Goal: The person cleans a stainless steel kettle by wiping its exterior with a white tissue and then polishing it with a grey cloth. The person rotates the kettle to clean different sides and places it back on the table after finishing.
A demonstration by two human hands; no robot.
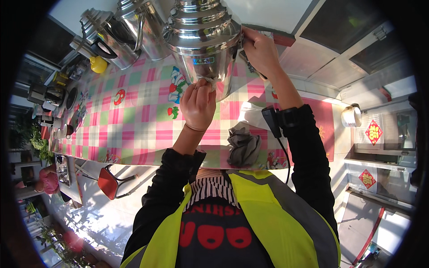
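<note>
A large shiny metal urn with a tiered lid stands on the checked tablecloth in front of me. My left hand has its fingers closed on a pale cloth, pressed against the lower front of the urn. At the urn's upper right side, my right hand grips its side handle, which is mostly covered by the fingers. A crumpled grey cloth lies near the table's front edge, with a white cloth or paper just behind it.
Two more metal jugs and a yellow round object stand at the back left. Cups and a black kettle are farther left. A red folding chair is below the table; a person in pink is beyond it.
</note>
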